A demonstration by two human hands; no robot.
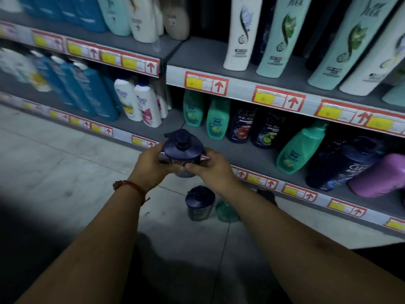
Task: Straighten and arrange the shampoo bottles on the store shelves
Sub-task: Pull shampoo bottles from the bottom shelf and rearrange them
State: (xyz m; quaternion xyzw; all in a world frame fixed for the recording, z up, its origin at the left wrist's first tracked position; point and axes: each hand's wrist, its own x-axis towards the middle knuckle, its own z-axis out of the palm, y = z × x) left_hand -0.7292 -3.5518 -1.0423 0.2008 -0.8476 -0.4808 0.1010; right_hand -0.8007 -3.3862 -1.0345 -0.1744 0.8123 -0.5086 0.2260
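From the head camera, the person holds a dark navy pump bottle (pixel 183 148) upright in both hands, in the air just in front of the lower shelf (pixel 247 156). The left hand (pixel 153 165) curls round the bottle's left side. The right hand (pixel 210 167) grips the right side, its thumb laid across the front. A red string bracelet (pixel 131 186) sits on the left wrist.

On the floor (pixel 65 172) below the hands stand a second dark bottle (pixel 199 204) and, just beside it, a teal bottle (pixel 225 210).

On the lower shelf two green bottles (pixel 218 119) and two dark Clear bottles (pixel 241 123) stand upright. Further right, a green pump bottle (pixel 300 148), a dark blue bottle (pixel 341 170) and a purple bottle (pixel 377 176) lean over. Tall white and mint bottles (pixel 278 36) line the shelf above.
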